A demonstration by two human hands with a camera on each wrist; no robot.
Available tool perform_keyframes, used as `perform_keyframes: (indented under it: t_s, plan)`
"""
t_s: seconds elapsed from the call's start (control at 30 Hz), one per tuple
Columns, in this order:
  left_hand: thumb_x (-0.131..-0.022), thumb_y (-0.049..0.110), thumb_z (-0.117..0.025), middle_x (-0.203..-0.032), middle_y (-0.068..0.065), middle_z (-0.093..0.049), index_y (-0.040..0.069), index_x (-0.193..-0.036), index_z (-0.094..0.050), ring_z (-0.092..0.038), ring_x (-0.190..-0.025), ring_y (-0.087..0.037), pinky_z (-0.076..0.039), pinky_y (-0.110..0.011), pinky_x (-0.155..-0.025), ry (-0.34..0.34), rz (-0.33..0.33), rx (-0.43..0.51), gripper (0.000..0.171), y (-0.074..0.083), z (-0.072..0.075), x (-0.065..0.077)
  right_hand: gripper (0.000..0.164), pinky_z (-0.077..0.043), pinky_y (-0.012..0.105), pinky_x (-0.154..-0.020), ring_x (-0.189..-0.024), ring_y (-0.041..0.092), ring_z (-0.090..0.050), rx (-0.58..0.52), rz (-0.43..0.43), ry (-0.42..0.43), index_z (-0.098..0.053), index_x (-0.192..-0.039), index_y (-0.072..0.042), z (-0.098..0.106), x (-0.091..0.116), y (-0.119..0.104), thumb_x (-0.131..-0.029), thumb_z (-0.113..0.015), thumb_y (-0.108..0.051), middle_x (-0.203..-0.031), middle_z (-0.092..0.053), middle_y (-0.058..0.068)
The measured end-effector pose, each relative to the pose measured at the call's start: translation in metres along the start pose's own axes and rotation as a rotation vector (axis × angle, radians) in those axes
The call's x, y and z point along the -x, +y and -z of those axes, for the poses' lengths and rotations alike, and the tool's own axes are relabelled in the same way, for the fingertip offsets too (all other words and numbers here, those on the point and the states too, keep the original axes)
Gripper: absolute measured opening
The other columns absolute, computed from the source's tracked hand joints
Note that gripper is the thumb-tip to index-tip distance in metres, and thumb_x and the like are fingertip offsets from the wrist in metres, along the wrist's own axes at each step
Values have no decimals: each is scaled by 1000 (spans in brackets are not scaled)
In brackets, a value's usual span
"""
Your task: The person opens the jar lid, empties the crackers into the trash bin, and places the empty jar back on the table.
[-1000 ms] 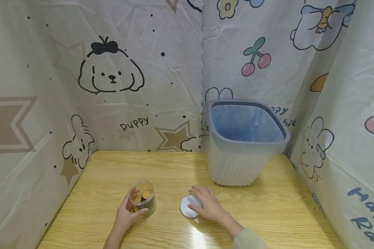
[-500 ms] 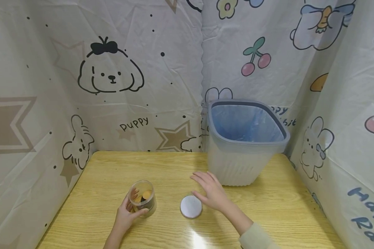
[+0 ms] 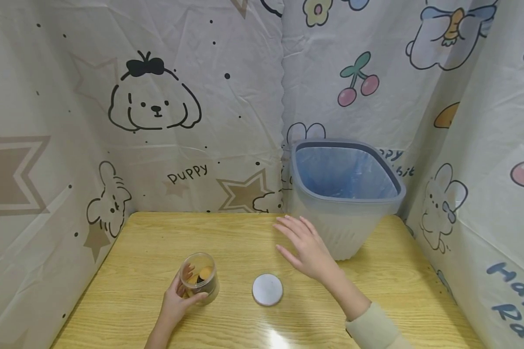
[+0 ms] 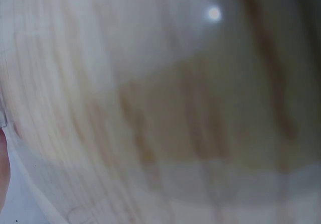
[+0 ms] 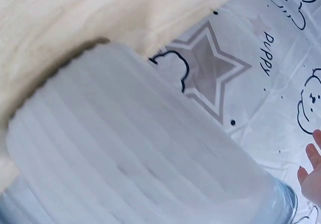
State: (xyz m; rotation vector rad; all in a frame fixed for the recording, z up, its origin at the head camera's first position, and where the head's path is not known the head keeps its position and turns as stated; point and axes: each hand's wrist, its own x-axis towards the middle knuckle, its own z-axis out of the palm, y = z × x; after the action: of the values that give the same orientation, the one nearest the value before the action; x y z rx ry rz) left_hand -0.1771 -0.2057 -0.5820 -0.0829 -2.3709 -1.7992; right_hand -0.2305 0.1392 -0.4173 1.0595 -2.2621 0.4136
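A small clear jar [image 3: 199, 277] with brown and orange pieces inside stands on the wooden table [image 3: 148, 242], lidless. My left hand [image 3: 178, 296] grips it from the near left side. Its round white lid [image 3: 267, 290] lies flat on the table to the right of the jar. My right hand [image 3: 306, 247] hovers open above the table, fingers spread, just in front of the ribbed white bin [image 3: 332, 232] with a blue liner. The right wrist view shows the bin's ribbed wall [image 5: 140, 153] close up. The left wrist view is a blur of table grain.
Cartoon-print cloth walls [image 3: 157, 111] close in the table at the back and both sides. The bin stands at the back right corner. Bare wood lies at the back left and in front of the lid.
My right hand let go of the lid, lifted off it and moved back and up toward the bin. The lid stays flat on the table. The left hand and jar have not moved.
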Motion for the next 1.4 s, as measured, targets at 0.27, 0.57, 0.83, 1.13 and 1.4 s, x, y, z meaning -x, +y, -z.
perform_keyframes:
  t_s: [0.27, 0.57, 0.83, 1.13, 1.4]
  plan:
    - [-70, 10, -78, -141, -13, -38, 17, -143, -29, -31, -130, -35, -27, -49, -104, -11, 10, 9, 88, 0, 1, 0, 46, -22, 46, -109, -127, 27, -37, 28, 3, 67, -50, -129, -8, 32, -19, 9, -95, -44, -38, -135, -46, 10]
    - [-70, 9, -78, -141, -14, -37, 15, -143, -28, -31, -130, -35, -27, -49, -104, -18, 2, 20, 88, 0, 0, -1, 50, -20, 45, -109, -123, 31, -41, 93, -66, 198, -52, -127, -6, 59, -20, 35, -96, -36, -44, -132, -49, 12]
    - [-70, 10, -79, -141, -12, -39, 16, -143, -29, -33, -129, -32, -30, -35, -104, -10, 4, 7, 88, 1, 0, -1, 47, -21, 49, -108, -124, 31, -40, 112, -205, 252, -49, -129, -7, 81, -19, 62, -93, -48, -36, -133, -48, 13]
    - [-71, 9, -78, -141, -15, -38, 14, -143, -28, -32, -130, -35, -32, -32, -104, -15, -3, 31, 88, 2, 1, 0, 47, -18, 52, -108, -126, 32, -37, 107, -352, 257, -49, -130, -6, 98, -17, 88, -85, -61, -17, -134, -46, 14]
    - [-71, 9, -77, -141, -15, -38, 14, -143, -28, -32, -129, -36, -27, -50, -103, -17, -7, 26, 87, 1, 1, 0, 49, -14, 53, -109, -127, 34, -33, 107, -504, 253, -45, -132, -6, 115, -7, 109, -86, -61, -16, -137, -42, 15]
